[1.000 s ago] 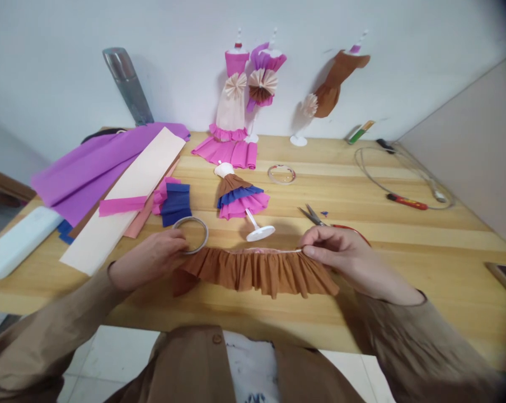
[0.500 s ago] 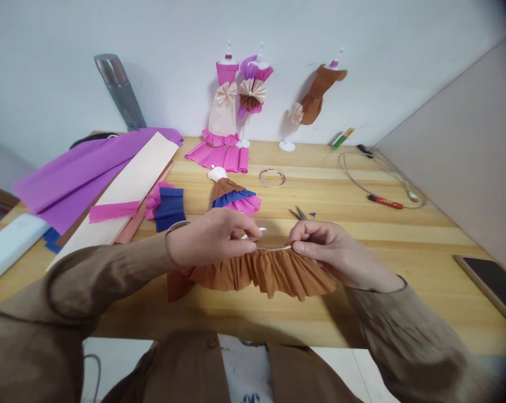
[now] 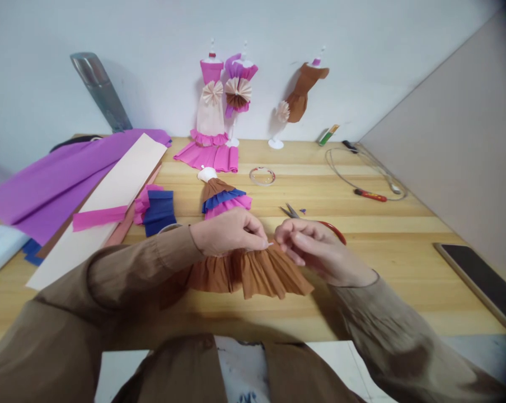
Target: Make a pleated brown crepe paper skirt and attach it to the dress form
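Observation:
My left hand (image 3: 233, 230) is closed in a pinch at the top edge of a brown pleated paper ruffle (image 3: 265, 274). A small white strip (image 3: 270, 244) pokes out from between its thumb and finger. Just right of it, my right hand (image 3: 326, 252) has its fingers curled in towards the thumb, close over the ruffle's upper right edge. Whatever lies between those fingertips is too small to make out. The ruffle hangs in folds below both hands. Scissors (image 3: 291, 212) lie behind the right hand, which partly covers them.
A small dress form (image 3: 223, 193) with a tiered skirt lies beyond my hands. Dressed forms (image 3: 211, 106) stand along the wall. Purple paper (image 3: 68, 168) and cream paper (image 3: 122, 179) lie left. A tape roll (image 3: 262, 176), a cable (image 3: 337, 174) and a phone (image 3: 479, 280) are also on the table.
My left hand has moved right along the ruffle's top edge, up close to my right hand. The right thumb has come away from the edge it pinched. The view has shifted slightly.

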{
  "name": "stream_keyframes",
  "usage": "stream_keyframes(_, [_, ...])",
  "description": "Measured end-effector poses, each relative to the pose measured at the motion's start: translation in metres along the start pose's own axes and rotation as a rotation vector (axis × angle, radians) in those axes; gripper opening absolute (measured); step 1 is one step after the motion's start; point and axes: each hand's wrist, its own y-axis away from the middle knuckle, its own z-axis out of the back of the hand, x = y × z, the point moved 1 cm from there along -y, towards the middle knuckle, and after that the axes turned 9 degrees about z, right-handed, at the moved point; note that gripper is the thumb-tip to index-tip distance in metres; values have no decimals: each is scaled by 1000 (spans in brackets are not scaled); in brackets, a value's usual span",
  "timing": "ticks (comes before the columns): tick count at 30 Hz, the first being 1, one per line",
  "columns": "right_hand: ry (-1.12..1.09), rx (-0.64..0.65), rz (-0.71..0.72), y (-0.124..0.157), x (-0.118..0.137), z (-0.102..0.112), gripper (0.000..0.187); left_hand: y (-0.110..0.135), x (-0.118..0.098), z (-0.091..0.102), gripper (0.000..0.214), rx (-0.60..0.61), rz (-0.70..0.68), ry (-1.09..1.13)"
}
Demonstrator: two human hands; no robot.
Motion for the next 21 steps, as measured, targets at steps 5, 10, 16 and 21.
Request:
stream_keyframes(5, [360, -215, 425, -4, -10, 9, 21, -1, 8, 7, 18, 57, 7, 181])
stream_keyframes(10, [578, -46, 847, -10, -18, 3, 30, -7, 12, 8, 18, 107, 44, 239])
stream_keyframes(16, [731, -65, 1045, -7, -16, -6, 20, -5, 6, 5, 27, 54, 50, 222])
stream_keyframes(21, [886, -133, 1238, 6, -3, -15, 11, -2, 2, 3, 23, -7, 102, 184])
